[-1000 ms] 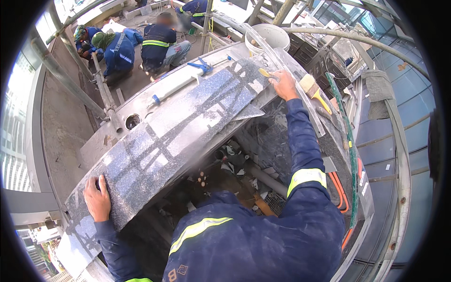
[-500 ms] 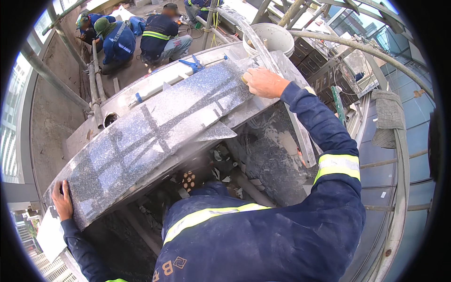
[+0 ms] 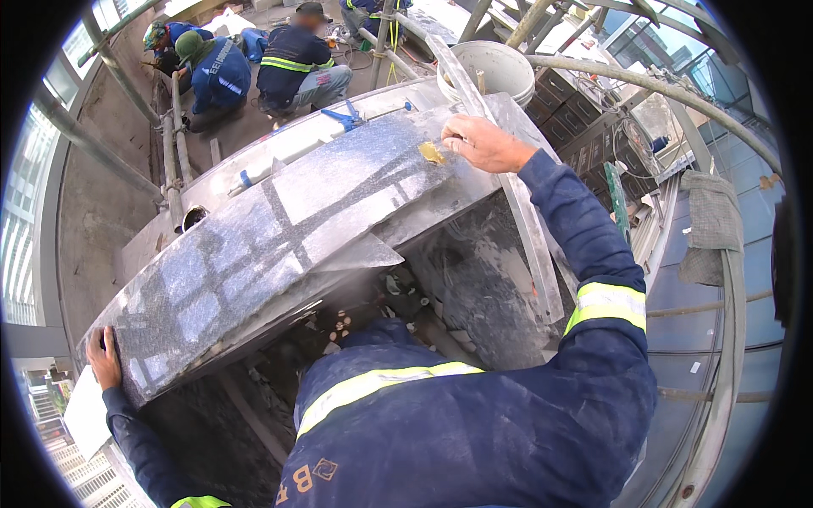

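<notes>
A long polished grey granite slab (image 3: 279, 237) lies tilted across the stone-clad base in front of me. My left hand (image 3: 103, 357) grips its near left end, fingers curled over the edge. My right hand (image 3: 484, 142) rests on the far right end, next to a small yellowish lump (image 3: 432, 152) on the stone. Under the slab is a dark hollow with rubble (image 3: 364, 313). My dark blue sleeves with reflective bands reach out to both ends.
A white bucket (image 3: 495, 72) stands past the slab's right end. Blue clamps (image 3: 345, 117) lie on the ledge behind the slab. Three workers (image 3: 296, 63) crouch at the back left. Scaffold pipes (image 3: 110, 72) run on the left, a curved rail (image 3: 720, 339) on the right.
The slab has shifted nearer and swung lower on the left with both hands on it. My right hand stays at the far end; the yellowish lump now shows beside it.
</notes>
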A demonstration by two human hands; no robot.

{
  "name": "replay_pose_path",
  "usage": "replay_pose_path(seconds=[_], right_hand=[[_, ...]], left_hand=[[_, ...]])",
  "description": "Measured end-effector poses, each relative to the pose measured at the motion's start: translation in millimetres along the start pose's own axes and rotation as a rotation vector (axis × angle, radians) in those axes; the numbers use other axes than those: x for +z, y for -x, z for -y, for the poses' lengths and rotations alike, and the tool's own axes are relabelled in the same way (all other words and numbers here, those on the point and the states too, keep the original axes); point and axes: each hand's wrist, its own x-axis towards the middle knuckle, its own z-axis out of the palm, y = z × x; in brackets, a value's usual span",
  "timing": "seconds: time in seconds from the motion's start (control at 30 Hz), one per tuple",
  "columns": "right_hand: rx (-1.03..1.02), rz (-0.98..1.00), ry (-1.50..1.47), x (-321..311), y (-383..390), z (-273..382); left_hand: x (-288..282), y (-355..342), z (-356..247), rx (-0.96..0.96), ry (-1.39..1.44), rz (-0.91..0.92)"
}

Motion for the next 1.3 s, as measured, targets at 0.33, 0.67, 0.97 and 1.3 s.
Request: replay_pose_path(seconds=[0.33,0.67,0.97,1.3], right_hand=[[0.632,-0.081,0.176,-92,200,-4],[0.783,-0.089,0.201,24,316,9],[0.554,-0.929,-0.181,-23,282,111],[-0.499,-0.879,-0.361,23,34,145]], left_hand=[[-42,-28,-102,-0.008,0.176,-0.022],[-1,-161,-399,0.642,0.545,0.101],[32,-227,-542,0.635,0.61,-0.063],[44,-234,-528,0.416,0.94,-0.017]])
